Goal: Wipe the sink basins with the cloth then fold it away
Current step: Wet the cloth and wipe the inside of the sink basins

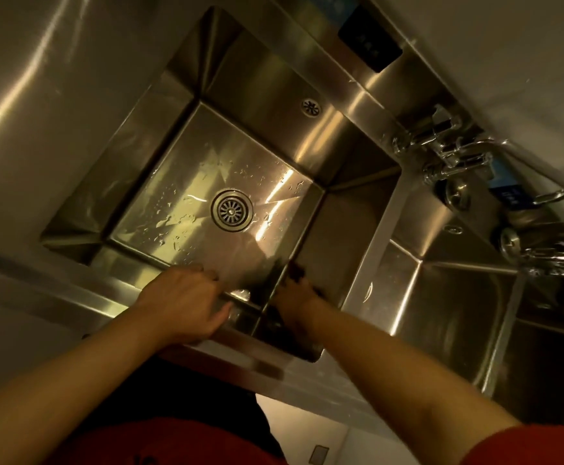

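**Sink basin, both hands at its near corner**

Sink basin [180,182] of square brushed stainless steel fills the middle of the view, its floor beaded with water drops around a round slotted metal drain [231,210]. That drain serves as the landmark for everything else.

Nearer the person than the drain, the left hand [186,302] lies over the basin's near rim with its fingers spread and fairly straight, gripping nothing that shows. Beside it, towards the near right corner of the basin floor, the right hand [295,293] reaches down inside; its fingers sit in deep shadow, so I cannot tell whether they are curled or what they have hold of. No cloth can be made out with any certainty; the dark patch at that corner is too dim to read.

Right of the drain, past a steel divider, lies a second stainless basin [441,313]. Beyond the drain and to the right, chrome wall taps [451,152] stand on the back ledge. Red sleeves [535,444] cover both upper arms.
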The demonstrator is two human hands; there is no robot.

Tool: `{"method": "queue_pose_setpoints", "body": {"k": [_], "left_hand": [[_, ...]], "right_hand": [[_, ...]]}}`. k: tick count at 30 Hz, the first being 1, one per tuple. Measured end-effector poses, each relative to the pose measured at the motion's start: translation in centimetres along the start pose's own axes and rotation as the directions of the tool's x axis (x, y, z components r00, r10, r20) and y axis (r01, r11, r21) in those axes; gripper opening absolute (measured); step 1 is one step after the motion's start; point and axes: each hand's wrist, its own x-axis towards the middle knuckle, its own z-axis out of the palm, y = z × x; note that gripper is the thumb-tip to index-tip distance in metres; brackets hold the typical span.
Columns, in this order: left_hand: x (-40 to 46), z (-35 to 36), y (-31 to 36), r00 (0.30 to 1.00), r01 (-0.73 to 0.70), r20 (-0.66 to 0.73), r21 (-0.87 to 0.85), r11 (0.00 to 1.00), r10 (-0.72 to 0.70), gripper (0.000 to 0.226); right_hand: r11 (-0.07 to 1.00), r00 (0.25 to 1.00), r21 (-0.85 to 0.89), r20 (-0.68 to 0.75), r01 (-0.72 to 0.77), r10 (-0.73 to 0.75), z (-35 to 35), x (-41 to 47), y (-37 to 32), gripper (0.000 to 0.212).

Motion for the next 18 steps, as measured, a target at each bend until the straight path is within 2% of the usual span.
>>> {"method": "queue_pose_setpoints", "body": {"k": [3,6,10,14,16,18], "left_hand": [[0.1,0.1,0.0,1.000,-0.001,-0.016,-0.002,1.000,0.001,0.069],[0.1,0.0,0.0,1.000,0.005,-0.016,-0.021,1.000,-0.005,0.067],[-0.2,-0.4,0.1,1.000,-0.005,-0.027,0.022,1.000,0.006,0.055],[-0.1,-0.5,0.1,0.999,-0.027,0.029,0.050,0.998,0.025,0.055],[0.1,-1.0,-0.2,1.000,-0.007,0.001,0.010,1.000,0.007,0.053],[0.8,-2.4,-0.9,0.995,-0.009,-0.096,-0.012,1.000,0.008,0.048]], "right_hand": [[0.996,0.995,0.005,0.054,0.085,-0.085,0.2,-0.6,-0.9,0.044],[0.989,1.000,0.146,0.026,0.007,-0.011,-1.4,-0.9,1.7,0.045],[0.984,0.984,0.081,-0.065,-0.161,0.167,-4.5,-1.3,7.6,0.051],[0.959,0.946,0.018,-0.163,-0.282,0.281,-7.7,-2.4,12.4,0.064],[0.960,0.931,-0.010,-0.248,-0.280,0.269,-9.3,-2.8,13.0,0.062],[0.974,0.915,-0.013,-0.348,-0.225,0.206,-10.9,-2.9,12.5,0.056]]}}
